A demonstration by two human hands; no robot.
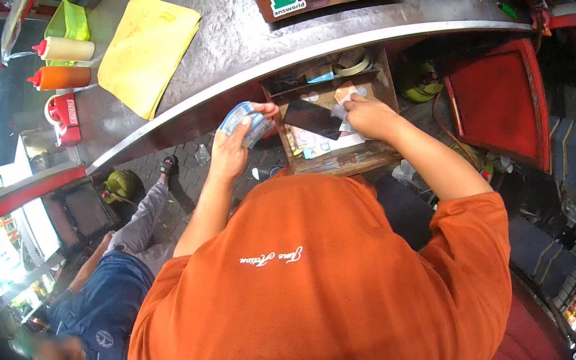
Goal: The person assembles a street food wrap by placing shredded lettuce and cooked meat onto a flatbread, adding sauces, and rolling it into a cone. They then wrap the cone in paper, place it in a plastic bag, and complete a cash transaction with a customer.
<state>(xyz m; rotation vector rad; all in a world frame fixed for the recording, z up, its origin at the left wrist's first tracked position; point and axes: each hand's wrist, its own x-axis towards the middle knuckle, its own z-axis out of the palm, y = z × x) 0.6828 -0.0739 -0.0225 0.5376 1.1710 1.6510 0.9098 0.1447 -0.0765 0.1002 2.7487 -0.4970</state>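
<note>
My left hand is closed around a folded bundle of blue banknotes, held just left of an open drawer. Inside the drawer, my right hand is pinched at an orange-brown banknote; its fingertips are partly smeared by motion. A dark smartphone lies beside those fingers, over loose papers and notes. Several coins and a roll of tape sit further back in the drawer.
The metal counter carries a yellow cloth, two sauce bottles, a green basket and a red-white tape dispenser. A red door panel stands open at right. Another person is at lower left.
</note>
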